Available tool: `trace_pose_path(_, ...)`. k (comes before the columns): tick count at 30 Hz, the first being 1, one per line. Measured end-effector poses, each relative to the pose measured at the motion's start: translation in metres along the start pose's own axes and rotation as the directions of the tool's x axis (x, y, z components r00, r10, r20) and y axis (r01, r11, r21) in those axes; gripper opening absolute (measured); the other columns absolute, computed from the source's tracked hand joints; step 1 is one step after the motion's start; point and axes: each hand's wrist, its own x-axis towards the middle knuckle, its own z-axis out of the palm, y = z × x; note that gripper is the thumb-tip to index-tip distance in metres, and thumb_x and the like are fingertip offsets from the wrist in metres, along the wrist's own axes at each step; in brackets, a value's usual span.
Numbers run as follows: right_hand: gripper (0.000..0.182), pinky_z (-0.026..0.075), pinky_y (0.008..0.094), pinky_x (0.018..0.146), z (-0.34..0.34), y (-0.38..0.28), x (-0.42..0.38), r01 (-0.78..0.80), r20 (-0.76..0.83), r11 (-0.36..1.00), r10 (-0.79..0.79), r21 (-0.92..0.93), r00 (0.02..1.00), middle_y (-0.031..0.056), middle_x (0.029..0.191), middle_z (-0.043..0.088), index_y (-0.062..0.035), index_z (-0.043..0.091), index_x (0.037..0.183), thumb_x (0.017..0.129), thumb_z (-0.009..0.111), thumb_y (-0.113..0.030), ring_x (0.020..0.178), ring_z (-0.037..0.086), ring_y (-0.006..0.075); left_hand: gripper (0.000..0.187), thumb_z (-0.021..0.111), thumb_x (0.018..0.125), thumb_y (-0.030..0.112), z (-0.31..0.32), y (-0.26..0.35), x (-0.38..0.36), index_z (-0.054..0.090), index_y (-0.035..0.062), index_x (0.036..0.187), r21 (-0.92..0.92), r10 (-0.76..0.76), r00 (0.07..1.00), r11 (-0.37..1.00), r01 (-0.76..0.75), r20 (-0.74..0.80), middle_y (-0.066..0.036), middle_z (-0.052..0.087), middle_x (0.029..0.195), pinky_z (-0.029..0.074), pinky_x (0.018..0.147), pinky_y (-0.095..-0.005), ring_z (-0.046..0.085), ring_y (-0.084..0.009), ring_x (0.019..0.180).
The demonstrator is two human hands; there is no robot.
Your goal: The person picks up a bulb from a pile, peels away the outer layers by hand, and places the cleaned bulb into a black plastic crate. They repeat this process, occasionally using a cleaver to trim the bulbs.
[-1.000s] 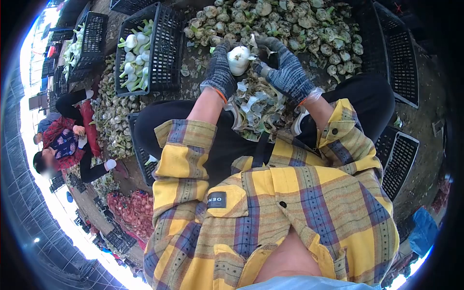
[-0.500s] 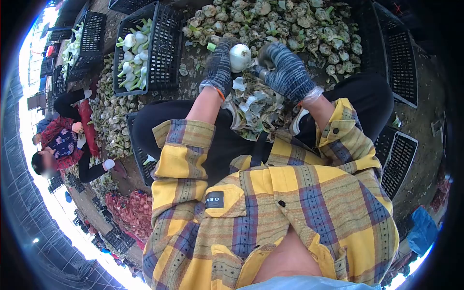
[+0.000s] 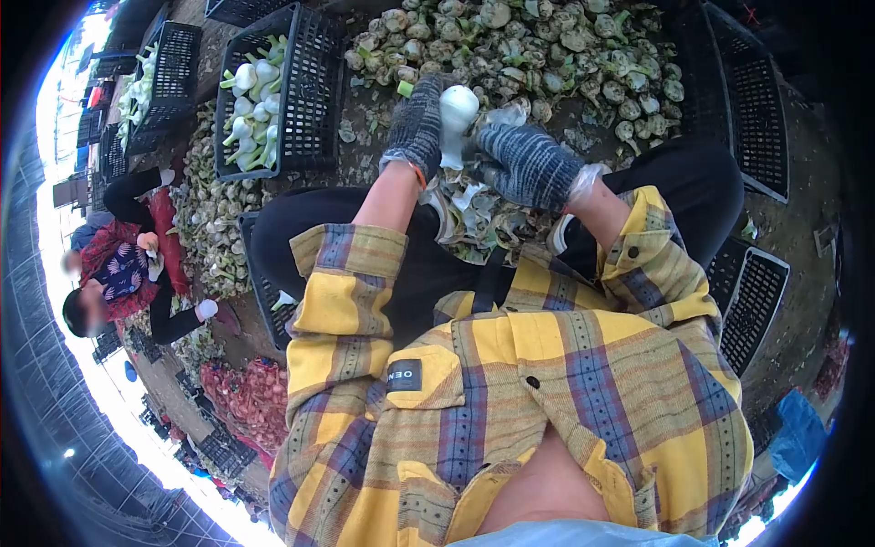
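My left hand (image 3: 416,123), in a grey-and-black knit glove, is wrapped round a garlic bulb (image 3: 459,105). The bulb is white and smooth, and its cut green stem (image 3: 406,88) sticks out beyond the glove. A pale strip of skin (image 3: 452,150) hangs below the bulb toward my right hand (image 3: 530,164). That hand wears a matching glove with clear plastic at the cuff, and its fingers are closed near the strip. More pale papery skin (image 3: 507,116) shows at its upper edge. Beneath both hands, between my feet, lies a heap of peeled skins (image 3: 483,219).
A large pile of unpeeled garlic bulbs (image 3: 547,55) lies ahead. At the left, a black crate (image 3: 310,100) holds clean white bulbs. Other black crates (image 3: 761,118) stand at the right. Another person (image 3: 118,273) sits at the far left near red mesh bags (image 3: 251,401).
The bulb has tilted in my left hand, and a pale strip now hangs from it. My right hand has moved slightly down, its fingers now closer together.
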Motion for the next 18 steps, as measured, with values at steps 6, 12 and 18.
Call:
trace_pose_path(6, 0.024, 0.044, 0.0304, 0.074, -0.01, 0.001, 0.005, -0.218, 0.1, 0.933, 0.197, 0.287, 0.975, 0.0117, 0.086, 0.056, -0.0032, 0.052, 0.102, 0.079, 0.053, -0.007, 0.081, 0.054, 0.0198, 0.039, 0.045, 0.081, 0.047, -0.003, -0.008, 0.013, 0.057, 0.0115, 0.093, -0.361, -0.159, 0.977, 0.911, 0.201, 0.142, -0.005, 0.061, 0.076, 0.046, 0.048, -0.0295, 0.06, -0.0155, 0.068)
trace_pose_path(12, 0.024, 0.043, 0.026, 0.078, -0.003, 0.016, 0.009, -0.079, -0.345, 0.816, 0.327, 0.572, 0.88, 0.0062, 0.096, 0.052, -0.0011, 0.045, 0.109, 0.086, 0.046, -0.007, 0.088, 0.049, 0.0115, 0.046, 0.044, 0.081, 0.055, 0.005, -0.012, 0.014, 0.056, 0.015, 0.101, -0.348, -0.203, 0.952, 0.897, 0.274, 0.229, -0.004, 0.06, 0.074, 0.036, 0.033, -0.0218, 0.057, -0.0153, 0.055)
trace_pose_path(18, 0.023, 0.043, 0.03, 0.078, -0.01, 0.008, 0.01, -0.078, -0.286, 0.837, 0.271, 0.542, 0.919, 0.0114, 0.093, 0.055, -0.0004, 0.048, 0.105, 0.086, 0.048, -0.013, 0.087, 0.053, 0.0188, 0.041, 0.048, 0.079, 0.053, 0.004, -0.008, 0.007, 0.058, 0.0145, 0.092, -0.226, -0.228, 0.962, 0.94, 0.258, 0.147, -0.004, 0.061, 0.077, 0.039, 0.035, -0.0223, 0.058, -0.016, 0.056)
